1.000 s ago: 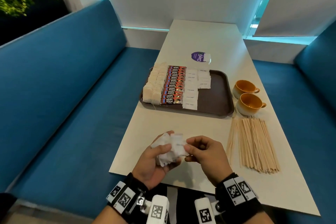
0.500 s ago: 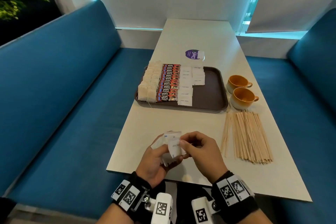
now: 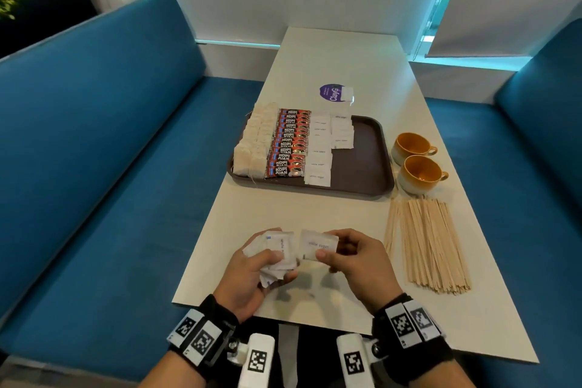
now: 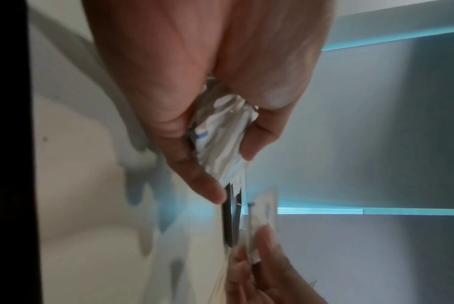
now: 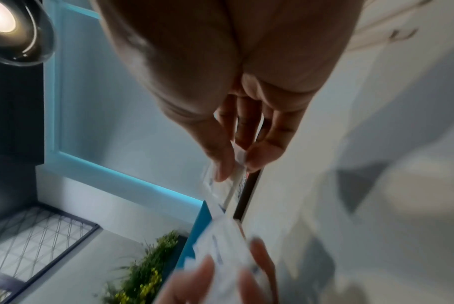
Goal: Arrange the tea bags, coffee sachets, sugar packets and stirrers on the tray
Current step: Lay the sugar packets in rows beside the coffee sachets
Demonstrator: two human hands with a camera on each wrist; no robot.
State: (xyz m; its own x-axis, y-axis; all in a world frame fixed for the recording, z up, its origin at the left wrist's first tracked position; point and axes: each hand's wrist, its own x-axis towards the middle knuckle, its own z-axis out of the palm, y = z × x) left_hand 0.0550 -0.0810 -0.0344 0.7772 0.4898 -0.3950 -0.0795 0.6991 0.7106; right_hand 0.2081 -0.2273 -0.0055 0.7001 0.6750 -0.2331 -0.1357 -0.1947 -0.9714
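Note:
Over the table's near edge my left hand (image 3: 267,261) grips a bunch of white sugar packets (image 3: 277,253); the left wrist view shows them crumpled between thumb and fingers (image 4: 220,139). My right hand (image 3: 333,250) pinches a single sugar packet (image 3: 318,244) just right of the bunch, seen edge-on in the right wrist view (image 5: 237,170). Farther back lies the brown tray (image 3: 365,164), with tea bags (image 3: 255,145) at its left, red coffee sachets (image 3: 288,143) beside them and sugar packets (image 3: 327,142) in two columns. Wooden stirrers (image 3: 425,242) lie in a pile on the table at the right.
Two orange cups (image 3: 415,161) stand right of the tray, just beyond the stirrers. A purple round sticker with a small white packet (image 3: 335,93) lies behind the tray. Blue benches (image 3: 94,167) flank the white table (image 3: 330,63) on both sides.
My right hand has drawn one sugar packet out of the bunch and moved it a little to the right. The left hand still holds the rest.

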